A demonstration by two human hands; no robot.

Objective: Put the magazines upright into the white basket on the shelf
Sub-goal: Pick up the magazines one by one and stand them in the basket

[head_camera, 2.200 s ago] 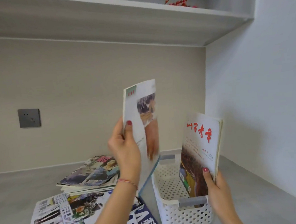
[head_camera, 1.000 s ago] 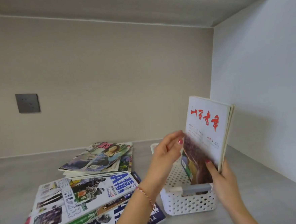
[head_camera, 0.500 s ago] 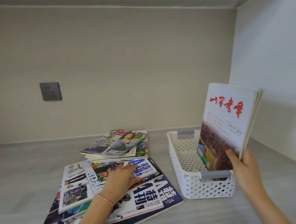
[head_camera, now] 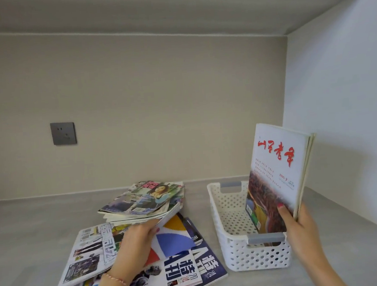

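Gripping upright white red-titled magazines (head_camera: pixel 276 165) in the perforated white plastic basket (head_camera: pixel 255 256), right hand (head_camera: pixel 300 226); left hand (head_camera: pixel 136 242) clasps a colourful magazine (head_camera: pixel 172 237).

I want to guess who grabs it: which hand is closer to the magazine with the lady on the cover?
Left. The left hand lies just below the magazine with the lady on the cover; the right hand is across the white basket, holding upright magazines.

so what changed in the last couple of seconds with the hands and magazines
The left hand let go of the magazine it had raised, which joined the upright ones in the white basket, then dropped to the flat pile and is lifting a magazine. The right hand kept its grip on the upright magazines; the basket stayed put.
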